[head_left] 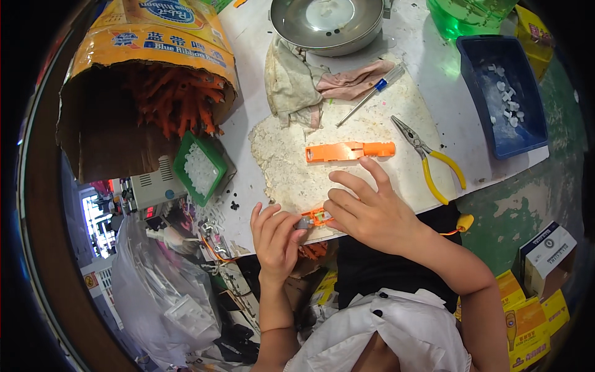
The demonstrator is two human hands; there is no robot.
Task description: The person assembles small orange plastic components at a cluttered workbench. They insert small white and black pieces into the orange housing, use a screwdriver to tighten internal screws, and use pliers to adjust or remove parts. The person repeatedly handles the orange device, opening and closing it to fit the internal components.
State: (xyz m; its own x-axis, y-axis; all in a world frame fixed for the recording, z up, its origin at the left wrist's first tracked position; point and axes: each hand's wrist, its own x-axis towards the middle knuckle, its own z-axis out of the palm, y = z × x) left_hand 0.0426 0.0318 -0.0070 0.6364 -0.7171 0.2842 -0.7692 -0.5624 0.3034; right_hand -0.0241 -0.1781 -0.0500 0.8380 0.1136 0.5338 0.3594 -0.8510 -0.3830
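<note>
At the table's near edge, my left hand (276, 239) pinches a small grey part (302, 223) between thumb and fingertips. The part meets the left end of an open orange plastic housing (318, 216), where a bit of green shows inside. My right hand (375, 214) grips the housing's right end with thumb and forefinger; its other fingers are raised and bent. Beyond my right fingertips lies a second long orange plastic piece (338, 152), flat on the worn board (282, 167). Yellow-handled needle-nose pliers (427, 158) and a blue-handled screwdriver (370, 96) lie farther off.
A cardboard box (152, 46) of orange pieces stands far left, with a green tray (201, 168) of white bits near it. At the back are rags (291, 80) and a metal pan (328, 25). A blue bin (502, 93) with white parts sits right.
</note>
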